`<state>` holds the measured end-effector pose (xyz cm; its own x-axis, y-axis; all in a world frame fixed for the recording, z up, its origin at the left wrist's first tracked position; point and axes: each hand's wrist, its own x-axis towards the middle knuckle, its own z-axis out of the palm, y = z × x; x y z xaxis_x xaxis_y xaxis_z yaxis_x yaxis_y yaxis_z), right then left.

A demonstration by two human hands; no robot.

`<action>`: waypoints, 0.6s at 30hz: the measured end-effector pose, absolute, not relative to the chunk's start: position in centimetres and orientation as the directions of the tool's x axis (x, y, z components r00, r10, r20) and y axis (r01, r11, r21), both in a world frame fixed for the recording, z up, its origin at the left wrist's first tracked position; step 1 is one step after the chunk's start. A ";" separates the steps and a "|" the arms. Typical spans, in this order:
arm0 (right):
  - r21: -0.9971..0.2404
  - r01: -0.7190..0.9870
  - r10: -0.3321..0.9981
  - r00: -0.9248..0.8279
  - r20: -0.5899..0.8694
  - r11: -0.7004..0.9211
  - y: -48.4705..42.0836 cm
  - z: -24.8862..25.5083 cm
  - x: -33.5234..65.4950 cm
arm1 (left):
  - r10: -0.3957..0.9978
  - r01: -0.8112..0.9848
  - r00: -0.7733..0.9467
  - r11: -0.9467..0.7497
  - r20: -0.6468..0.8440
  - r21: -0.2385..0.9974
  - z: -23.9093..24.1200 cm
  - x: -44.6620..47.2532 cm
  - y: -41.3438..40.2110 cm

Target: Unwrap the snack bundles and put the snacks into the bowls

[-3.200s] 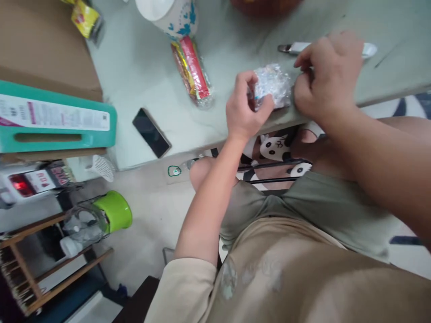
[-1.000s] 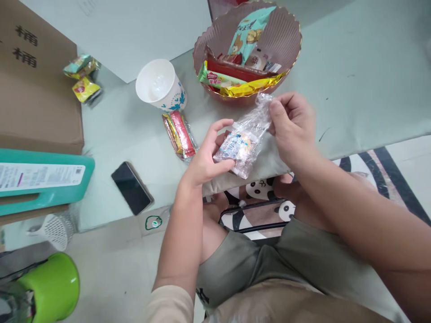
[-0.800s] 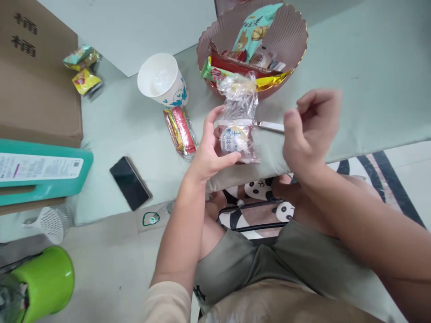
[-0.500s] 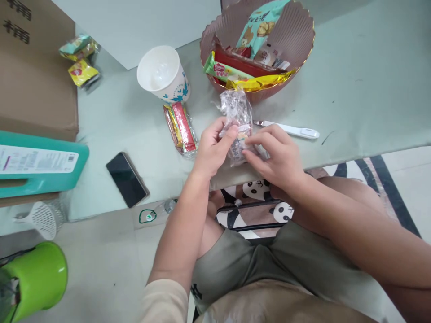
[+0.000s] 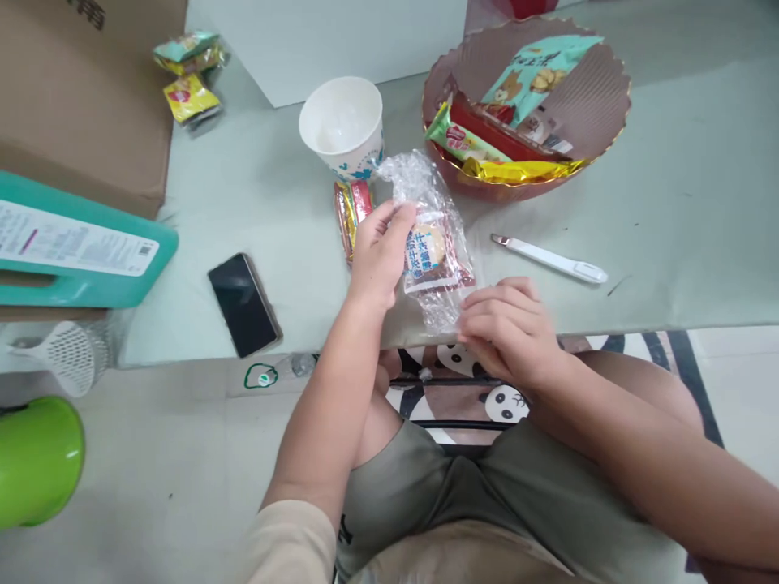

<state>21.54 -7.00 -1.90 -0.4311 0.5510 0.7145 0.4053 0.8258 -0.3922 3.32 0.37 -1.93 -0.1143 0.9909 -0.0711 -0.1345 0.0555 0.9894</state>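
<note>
Between my hands is a clear plastic bag with small wrapped biscuits inside, blue lettering facing up. My left hand pinches the bag's left side, thumb on top. At the lower right corner, the fingers of my right hand are closed on the plastic edge. Partly hidden behind my left hand lies a bundle of red and yellow snack packets. A white paper cup with blue leaves stands behind that bundle. To the right rests a white-handled folding knife or similar slim tool.
A fluted, gold-rimmed bowl of snack packets stands at the back right. On the left are a black phone, a teal container, a cardboard box and small snack packets. A green bin is on the floor.
The bag is now spread flatter, showing more of the biscuits and lettering. My right hand has moved down and right to the bag's corner. The whole view has shifted.
</note>
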 end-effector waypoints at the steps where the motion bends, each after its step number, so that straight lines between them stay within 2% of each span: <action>1: -0.408 0.375 0.548 -0.451 0.704 0.832 -7.1 -1.9 21.6 | 0.991 -0.132 -0.106 0.069 -0.083 0.989 -1.8 3.2 0.4; 3: -0.476 0.335 0.582 -0.442 0.683 0.813 -7.1 -1.9 21.8 | 0.993 -0.114 -0.078 0.075 -0.084 0.991 -1.7 2.9 0.4; 6: -0.668 0.372 0.762 -0.244 0.600 0.645 -6.8 -2.0 22.1 | 0.998 -0.084 -0.034 0.046 -0.049 0.995 -1.5 3.0 0.2; 8: -0.796 0.377 0.876 -0.102 0.472 0.473 -6.3 -1.9 22.3 | 1.000 -0.068 0.014 0.012 -0.011 0.998 -1.5 3.2 0.0; 10: -0.880 0.339 0.942 -0.079 0.325 0.332 -5.9 -1.7 22.4 | 0.997 -0.044 0.071 -0.006 0.010 0.999 -1.6 3.6 -0.3; 14: -0.943 0.295 0.982 -0.153 0.111 0.153 -5.3 -1.0 22.5 | 0.993 0.044 0.116 -0.026 0.020 0.999 -2.1 4.6 -0.7; 18: -0.949 0.315 0.996 -0.085 0.006 0.033 -5.4 -0.8 23.1 | 0.994 0.186 0.069 -0.098 0.086 0.978 -2.4 5.3 -1.0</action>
